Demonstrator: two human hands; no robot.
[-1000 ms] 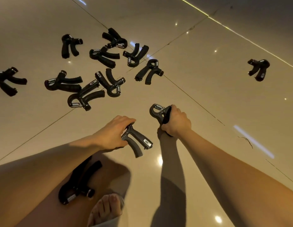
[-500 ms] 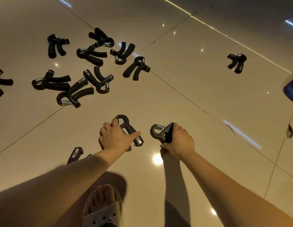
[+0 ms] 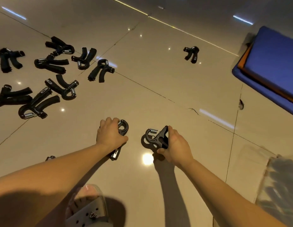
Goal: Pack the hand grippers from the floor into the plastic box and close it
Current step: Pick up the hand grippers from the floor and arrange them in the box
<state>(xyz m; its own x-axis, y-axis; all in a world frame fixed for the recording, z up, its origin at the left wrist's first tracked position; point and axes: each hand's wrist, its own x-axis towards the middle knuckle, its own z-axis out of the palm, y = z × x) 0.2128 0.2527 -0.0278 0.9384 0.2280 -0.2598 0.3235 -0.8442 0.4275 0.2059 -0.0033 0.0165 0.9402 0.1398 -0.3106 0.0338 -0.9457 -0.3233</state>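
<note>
The left hand [image 3: 109,136] has its grip clamped on a black hand gripper [image 3: 123,128]. The fingers curl over the handles, the spring loop pokes out just ahead of the knuckles, and a handle end shows behind the thumb. The right hand [image 3: 176,146] has its grip clamped on a second hand gripper [image 3: 153,138], whose coil spring and loop stick out from the grip towards the left hand. The two held pieces are near each other but apart, both low over the glossy tiled floor [image 3: 158,82]; whether either touches it cannot be told.

Ahead of the left grip and out to its left, a scatter of loose hand grippers [image 3: 49,94] lies on the floor, several overlapping. A lone hand gripper [image 3: 191,54] lies well ahead of the right grip, slightly to its right. Farther right of that grip is a blue mat [image 3: 273,59] with an orange layer under it. Behind and right of the right grip sits a translucent object [image 3: 276,185], too smeared to identify. A sandalled foot [image 3: 88,208] stands behind the left grip, beneath the forearm.
</note>
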